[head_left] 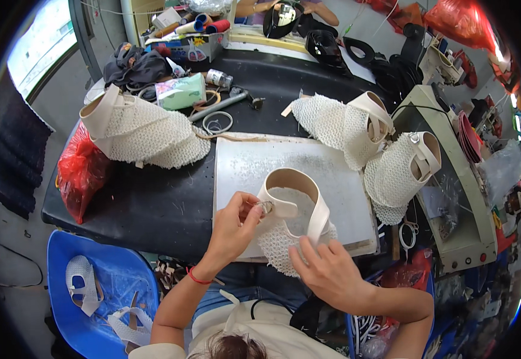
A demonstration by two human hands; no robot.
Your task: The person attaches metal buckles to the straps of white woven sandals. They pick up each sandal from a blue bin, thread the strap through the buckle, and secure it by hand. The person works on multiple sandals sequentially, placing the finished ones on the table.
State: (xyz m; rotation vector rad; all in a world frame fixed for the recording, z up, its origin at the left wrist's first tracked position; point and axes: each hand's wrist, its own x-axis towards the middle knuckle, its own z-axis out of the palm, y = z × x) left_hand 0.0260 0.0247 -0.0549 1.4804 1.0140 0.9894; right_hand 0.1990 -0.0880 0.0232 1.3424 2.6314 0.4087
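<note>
A cream sandal upper of open woven mesh, with a smooth strap curving into a loop, is held over the near part of a grey metal-faced board. My left hand is closed in a pinch on the small metal buckle at the strap's left side. The strap's rounded end lies beside the buckle, pointing right. My right hand has its fingers curled on the upper's near right edge, at the foot of the strap; its thumb is hidden.
Similar stacked uppers lie at left, back right and right. A red plastic bag hangs at the table's left. A hammer lies behind the board. A blue tub holds uppers; white-handled scissors are at right.
</note>
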